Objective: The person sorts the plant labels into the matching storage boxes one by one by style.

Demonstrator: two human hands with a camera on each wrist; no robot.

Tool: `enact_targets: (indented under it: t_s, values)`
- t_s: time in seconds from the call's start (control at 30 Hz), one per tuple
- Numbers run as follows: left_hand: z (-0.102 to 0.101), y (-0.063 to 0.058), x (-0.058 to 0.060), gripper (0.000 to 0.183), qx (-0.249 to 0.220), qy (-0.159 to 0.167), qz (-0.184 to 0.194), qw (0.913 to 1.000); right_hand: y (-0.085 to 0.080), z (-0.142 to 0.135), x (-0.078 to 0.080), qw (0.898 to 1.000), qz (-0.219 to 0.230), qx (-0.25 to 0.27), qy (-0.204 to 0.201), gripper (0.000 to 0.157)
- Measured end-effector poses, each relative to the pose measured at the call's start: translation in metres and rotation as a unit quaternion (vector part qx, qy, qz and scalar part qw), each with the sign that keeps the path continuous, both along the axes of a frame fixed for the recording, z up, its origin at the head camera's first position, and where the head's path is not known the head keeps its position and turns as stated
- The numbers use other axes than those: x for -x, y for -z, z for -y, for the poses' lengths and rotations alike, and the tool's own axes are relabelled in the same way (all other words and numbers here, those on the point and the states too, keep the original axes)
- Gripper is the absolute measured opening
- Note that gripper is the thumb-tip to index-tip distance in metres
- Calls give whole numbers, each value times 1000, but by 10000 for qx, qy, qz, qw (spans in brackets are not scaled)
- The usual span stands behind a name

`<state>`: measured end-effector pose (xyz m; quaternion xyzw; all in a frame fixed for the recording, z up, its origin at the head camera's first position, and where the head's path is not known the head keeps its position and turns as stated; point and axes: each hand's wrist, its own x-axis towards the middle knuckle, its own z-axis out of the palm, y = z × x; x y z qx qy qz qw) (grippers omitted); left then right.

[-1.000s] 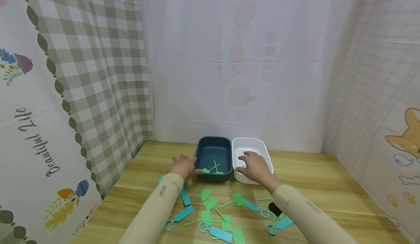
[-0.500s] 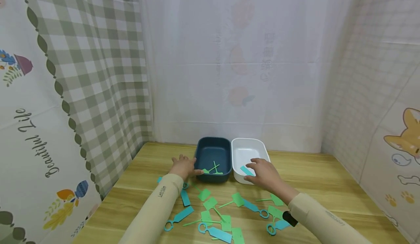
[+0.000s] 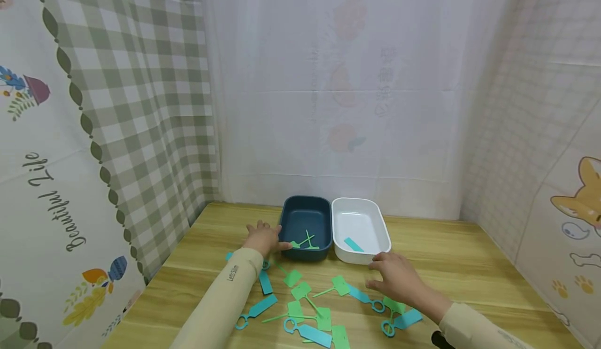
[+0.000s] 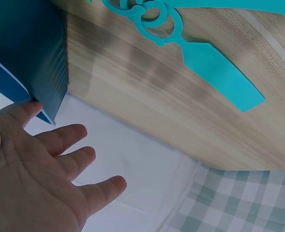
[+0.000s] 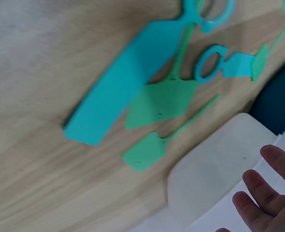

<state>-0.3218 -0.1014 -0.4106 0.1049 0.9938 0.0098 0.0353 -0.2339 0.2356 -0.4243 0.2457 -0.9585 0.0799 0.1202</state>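
The left hand (image 3: pixel 263 238) loosely touches the dark box (image 3: pixel 305 255); the right hand (image 3: pixel 399 278) is loose and empty. Blue tags (image 3: pixel 315 334) and green tags (image 3: pixel 340 285) lie mostly toward the counter's (image 3: pixel 432 244) near edge. They look light and bendy, best pinched by the sides.

The bare left hand (image 3: pixel 262 238) comes out of a pale beige, close-fitting left sleeve (image 3: pixel 221 299) with dark lettering (image 3: pixel 232 273) reading "Let'sSlim" printed lengthwise near the cuff. The right sleeve (image 3: pixel 471 328), in the same plain beige, ends in a slightly creased cuff (image 3: pixel 451 315) behind the bare right hand (image 3: pixel 401 278); its faint print (image 3: pixel 512 338) is too small to read, and a rounded black piece (image 3: pixel 441 340) sits against the cuff.
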Motion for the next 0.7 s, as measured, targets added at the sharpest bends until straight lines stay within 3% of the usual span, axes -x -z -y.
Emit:
enact_targets:
  t_s: [0.3, 0.53, 0.7]
  values:
    - [0, -3, -1, 77, 25, 18, 13, 10000, 23, -9, -7, 9957, 845, -213, 310, 38]
    - [-1, -4, -2, 77, 3, -25, 86, 10000, 37, -11, -14, 9978, 361, -534, -122, 31]
    - [-1, -5, -3, 76, -17, -46, 100, 9999, 38, -11, -16, 9976, 316, -615, -59, 30]
